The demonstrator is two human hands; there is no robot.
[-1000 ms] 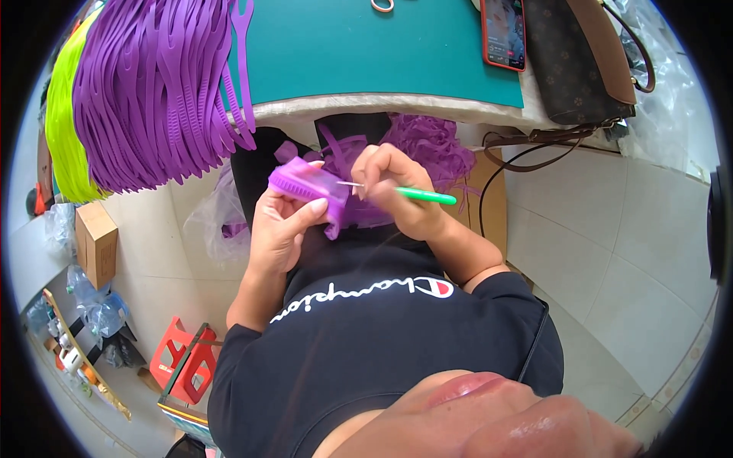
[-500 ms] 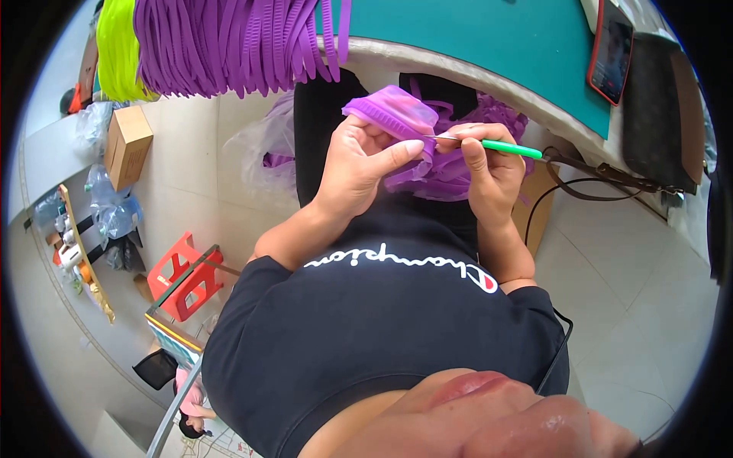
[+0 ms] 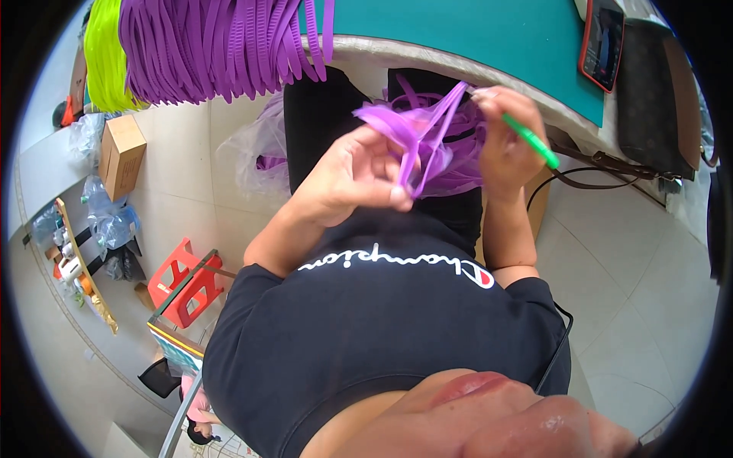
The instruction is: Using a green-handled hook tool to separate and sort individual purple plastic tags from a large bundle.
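My left hand [image 3: 343, 175] is closed on a soft, partly see-through purple rubber piece [image 3: 412, 141], thumb and fingers pinching its lower edge. Up and to the right, a thin strand of the same purple material is stretched taut to the fingertips of my right hand [image 3: 510, 145]. That hand also grips a slim tool with a bright green handle [image 3: 532, 143], its handle end pointing down to the right. The tool's thin metal end cannot be made out, as the hand is blurred. Below both hands, more purple rubber pieces [image 3: 458, 174] lie heaped around my lap.
Purple ribbed straps [image 3: 214, 53] and yellow-green ones [image 3: 107, 65] hang over the edge of the green-topped table [image 3: 473, 30]. A red-cased phone [image 3: 602, 46] and a dark bag [image 3: 653, 99] are at the right. A cardboard box [image 3: 122, 156] and red stool [image 3: 179, 282] stand left.
My right hand has moved up and right from the piece, drawing a purple strand out. The green handle has swung to point downward. My left hand has turned the piece and lowered its near edge.
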